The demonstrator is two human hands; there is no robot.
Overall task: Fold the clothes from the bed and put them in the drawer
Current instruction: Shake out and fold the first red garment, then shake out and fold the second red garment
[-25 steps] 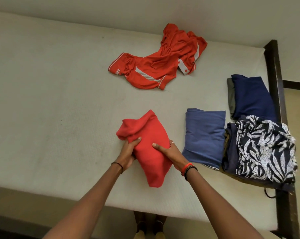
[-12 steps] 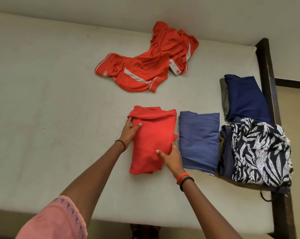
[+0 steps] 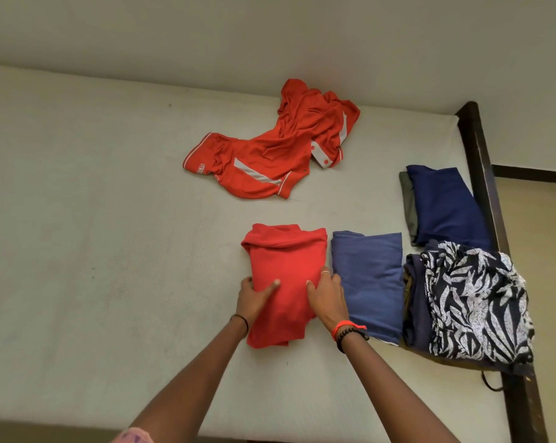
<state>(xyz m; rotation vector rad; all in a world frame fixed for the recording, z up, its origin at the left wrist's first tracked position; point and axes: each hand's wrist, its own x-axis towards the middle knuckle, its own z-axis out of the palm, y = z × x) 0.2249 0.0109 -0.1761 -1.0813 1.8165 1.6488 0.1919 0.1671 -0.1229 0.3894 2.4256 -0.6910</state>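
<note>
Right, both hands are on the folded red shirt: left hand clamps its left edge, right hand its right edge. Thumbs lie on top of the cloth and fingers are tucked at the sides; can't tell if they reach under. Shirt lies flat on the mattress, long axis running away from the person, collar end far, hands on the near half. It sits just beside the folded blue top, with the right hand in the gap between the two. Shape is a fairly neat rectangle in soft knit, near hem slightly ragged. Likely next item is the crumpled orange jersey, straight ahead near the wall, well apart, about equal reach for either hand. Navy stack and patterned pile lie by the bed frame. Drawer not in view
</note>
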